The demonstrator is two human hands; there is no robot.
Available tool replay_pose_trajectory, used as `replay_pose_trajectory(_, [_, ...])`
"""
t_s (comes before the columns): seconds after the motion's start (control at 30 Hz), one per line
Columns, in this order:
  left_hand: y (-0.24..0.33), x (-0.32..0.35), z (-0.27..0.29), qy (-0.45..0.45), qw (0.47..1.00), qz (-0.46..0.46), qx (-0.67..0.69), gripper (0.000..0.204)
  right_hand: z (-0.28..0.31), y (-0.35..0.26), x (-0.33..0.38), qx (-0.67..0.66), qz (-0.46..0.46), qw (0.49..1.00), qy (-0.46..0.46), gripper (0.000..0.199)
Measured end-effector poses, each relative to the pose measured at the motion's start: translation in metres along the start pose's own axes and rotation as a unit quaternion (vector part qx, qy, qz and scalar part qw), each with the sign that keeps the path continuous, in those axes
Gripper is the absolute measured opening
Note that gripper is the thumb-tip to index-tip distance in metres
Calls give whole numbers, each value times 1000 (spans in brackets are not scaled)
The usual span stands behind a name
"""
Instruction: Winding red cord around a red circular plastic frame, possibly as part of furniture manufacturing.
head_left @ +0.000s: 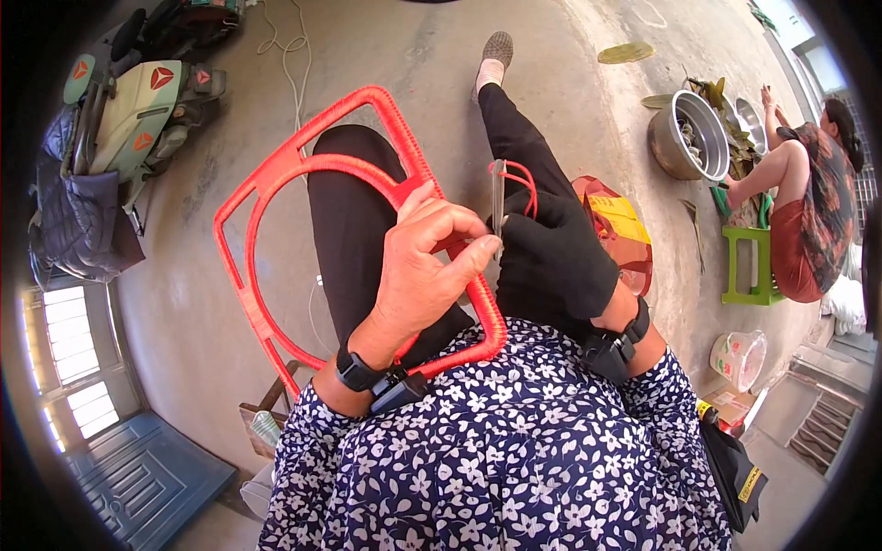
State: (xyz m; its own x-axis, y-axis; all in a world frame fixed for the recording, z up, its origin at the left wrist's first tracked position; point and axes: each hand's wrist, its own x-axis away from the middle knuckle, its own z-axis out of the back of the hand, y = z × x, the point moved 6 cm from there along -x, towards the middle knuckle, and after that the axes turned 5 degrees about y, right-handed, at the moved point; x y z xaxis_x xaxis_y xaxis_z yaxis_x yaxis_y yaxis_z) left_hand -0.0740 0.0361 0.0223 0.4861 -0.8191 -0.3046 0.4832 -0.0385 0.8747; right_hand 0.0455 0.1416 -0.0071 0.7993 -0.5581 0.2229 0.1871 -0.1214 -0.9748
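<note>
A large red cord-wrapped frame (390,129), square with a ring inside it, rests across my lap and left thigh. My bare left hand (427,257) lies closed over its right-hand bar, thumb and forefinger meeting beside a slim metal tool (497,195). My right hand (560,262), in a black glove, is closed around that upright tool. A loop of red cord (530,184) curves from near the tool's top down to the glove. Which fingers bear the tool, and its exact kind, I cannot make out.
Right of my legs lies a red and yellow bag (617,225). Farther right, a person (799,202) sits by a green stool (746,262) and a large metal pot (675,138). A white bucket (738,358) stands nearer. At left are a parked scooter (133,115) and a blue door (152,477).
</note>
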Motion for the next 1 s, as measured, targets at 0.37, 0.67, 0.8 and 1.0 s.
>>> replay_pose_trajectory(0.37, [0, 1, -6, -15, 999, -10, -46, 12, 11, 16, 12, -66, -110, 992, -13, 28])
replay_pose_trajectory(0.67, [-24, 21, 45, 265, 964, 29, -10, 17, 163, 51, 15, 6, -20, 948, 317, 23])
replay_pose_trajectory(0.8, [-53, 34, 66, 349, 924, 149, 50, 22, 204, 108, 42, 186, -54, 916, 352, 19])
replay_pose_trajectory(1.0, [-43, 41, 79, 366, 916, 162, 1, 30, 209, 171, 56, 301, -58, 883, 356, 27])
